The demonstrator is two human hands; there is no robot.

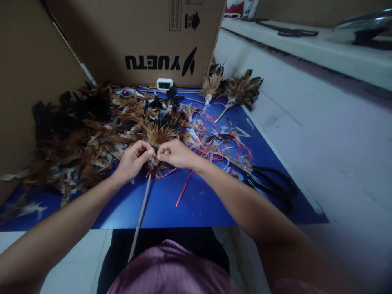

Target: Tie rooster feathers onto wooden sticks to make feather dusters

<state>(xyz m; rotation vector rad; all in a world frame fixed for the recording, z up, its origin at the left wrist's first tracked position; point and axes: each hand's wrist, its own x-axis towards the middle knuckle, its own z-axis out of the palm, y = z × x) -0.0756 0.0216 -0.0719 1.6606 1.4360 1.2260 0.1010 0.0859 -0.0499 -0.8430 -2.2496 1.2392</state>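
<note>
A feather duster (157, 134) of brown and black feathers on a thin wooden stick (142, 208) lies in front of me, the stick reaching over the table's near edge toward my body. At the base of its feathers my left hand (136, 157) is closed, thumb against fingers. My right hand (176, 153) pinches at the same spot, fingertips almost touching the left ones. Whatever fine strand may lie between the fingertips is too small to make out. Red plastic string (184, 188) trails on the blue table just right of the stick.
Loose feathers (88, 143) are heaped at the left. Black-handled scissors (260, 175) lie right, beside tangled red string (235, 143). Two feather dusters (241, 90) rest at the back right. A small white digital device (164, 84) stands before a cardboard box (147, 36). A wall ledge (306, 45) runs right.
</note>
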